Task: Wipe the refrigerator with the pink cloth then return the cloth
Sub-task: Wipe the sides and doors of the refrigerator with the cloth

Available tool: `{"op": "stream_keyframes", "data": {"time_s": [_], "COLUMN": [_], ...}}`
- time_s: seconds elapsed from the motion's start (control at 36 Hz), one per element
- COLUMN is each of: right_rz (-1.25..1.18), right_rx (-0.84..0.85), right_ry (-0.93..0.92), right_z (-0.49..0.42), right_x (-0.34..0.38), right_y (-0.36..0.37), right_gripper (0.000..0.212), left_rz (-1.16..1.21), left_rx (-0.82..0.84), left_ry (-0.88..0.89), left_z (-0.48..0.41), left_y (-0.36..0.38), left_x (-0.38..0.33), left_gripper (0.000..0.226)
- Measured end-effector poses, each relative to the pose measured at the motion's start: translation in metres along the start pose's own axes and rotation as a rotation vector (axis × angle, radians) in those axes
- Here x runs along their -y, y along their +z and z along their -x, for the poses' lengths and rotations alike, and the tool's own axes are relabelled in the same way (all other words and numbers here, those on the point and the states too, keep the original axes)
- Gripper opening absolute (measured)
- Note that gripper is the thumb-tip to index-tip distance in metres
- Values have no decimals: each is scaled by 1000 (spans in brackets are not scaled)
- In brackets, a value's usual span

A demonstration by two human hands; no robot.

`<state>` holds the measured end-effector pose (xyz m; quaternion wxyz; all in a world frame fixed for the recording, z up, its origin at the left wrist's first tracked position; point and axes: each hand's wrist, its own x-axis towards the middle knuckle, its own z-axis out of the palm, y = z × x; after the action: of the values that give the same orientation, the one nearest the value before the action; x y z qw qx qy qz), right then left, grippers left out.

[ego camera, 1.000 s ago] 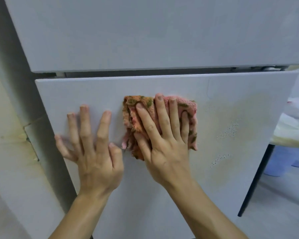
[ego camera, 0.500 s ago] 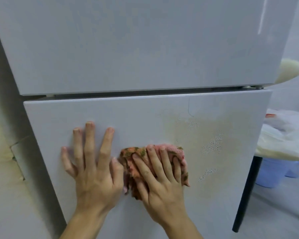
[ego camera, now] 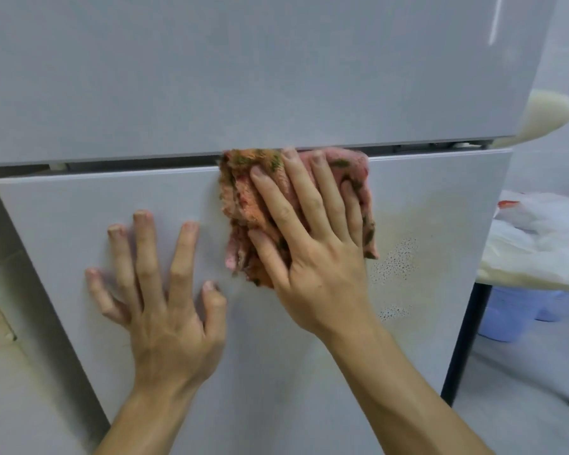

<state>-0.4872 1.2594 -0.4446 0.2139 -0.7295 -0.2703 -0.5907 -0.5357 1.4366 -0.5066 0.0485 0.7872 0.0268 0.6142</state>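
The white refrigerator's lower door (ego camera: 424, 339) fills the middle of the view, with the upper door (ego camera: 243, 67) above a dark gap. A folded pink cloth (ego camera: 240, 198) with orange and green patches lies flat against the top of the lower door, its upper edge reaching the gap. My right hand (ego camera: 312, 238) presses on the cloth with straight spread fingers. My left hand (ego camera: 158, 290) rests flat on the door just to the left of the cloth, fingers spread.
Small dark specks and a yellowish stain (ego camera: 398, 257) mark the door to the right of the cloth. A table with a black leg (ego camera: 463, 343) stands at the right, carrying white plastic bags (ego camera: 539, 244). A pale blue tub (ego camera: 519, 313) sits beneath it. A tiled wall (ego camera: 0, 323) is at the left.
My right hand has slid the cloth up the lower door, from beside my left hand to the gap under the upper door. My left hand has stayed flat on the door.
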Motion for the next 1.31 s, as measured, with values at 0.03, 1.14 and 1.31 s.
{"op": "stream_keyframes", "data": {"time_s": [0.03, 1.14, 1.31], "right_rz": [1, 47, 46], "right_rx": [-14, -32, 127], "right_ry": [0, 80, 72], "right_z": [7, 89, 170], "right_x": [-7, -49, -77], "right_y": [0, 12, 6], "right_gripper": [52, 57, 62], "left_rz": [1, -7, 2], "left_rx": [-4, 77, 95], "left_ry": [0, -14, 33], "left_z": [0, -2, 0], "left_y": [0, 1, 5], "left_x": [0, -22, -42], "left_gripper": [65, 82, 81]}}
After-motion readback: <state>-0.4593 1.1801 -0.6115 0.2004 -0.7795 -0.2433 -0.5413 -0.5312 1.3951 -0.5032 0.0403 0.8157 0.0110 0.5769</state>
